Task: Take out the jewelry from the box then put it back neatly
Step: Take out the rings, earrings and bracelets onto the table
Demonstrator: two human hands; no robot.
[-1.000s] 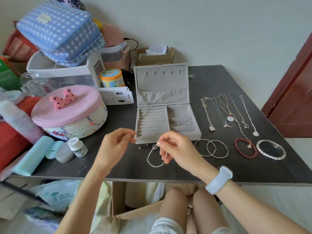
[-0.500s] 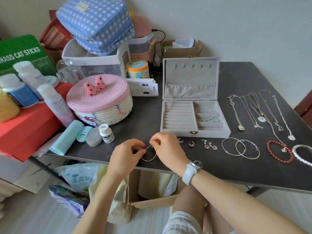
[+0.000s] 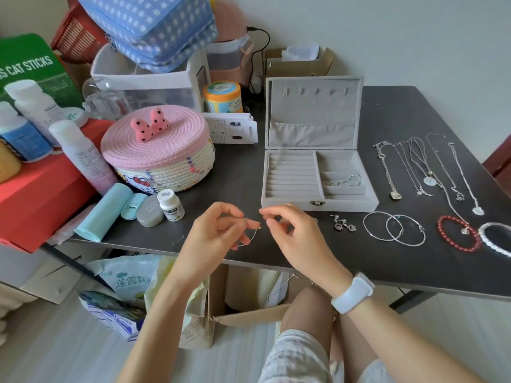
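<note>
The grey jewelry box (image 3: pixel 318 201) stands open on the dark table (image 3: pixel 401 261), with a silver chain (image 3: pixel 345 181) in a right compartment. In front of the box, over the table's front edge, my left hand (image 3: pixel 215 239) pinches a thin silver bangle (image 3: pixel 253 236). My right hand (image 3: pixel 298 236) pinches at the bangle's open end. Right of the box lie several necklaces (image 3: pixel 425 167). Along the front are a pair of earrings (image 3: pixel 344 225), two silver hoops (image 3: pixel 392 228), a red bead bracelet (image 3: pixel 456 236) and a sparkly bangle (image 3: pixel 495 239).
A pink woven basket (image 3: pixel 157 145) with a bow sits left of the box. In front of it are a small white bottle (image 3: pixel 171 205), a grey case (image 3: pixel 150 211) and a mint tube (image 3: pixel 103 211). Bottles, bins and a blue checked bag (image 3: pixel 149 26) crowd the back left.
Both hands moved left along the table's front edge with the thin bangle. My left hand, apart from it before, now pinches it too. The earrings right of my hands came into view.
</note>
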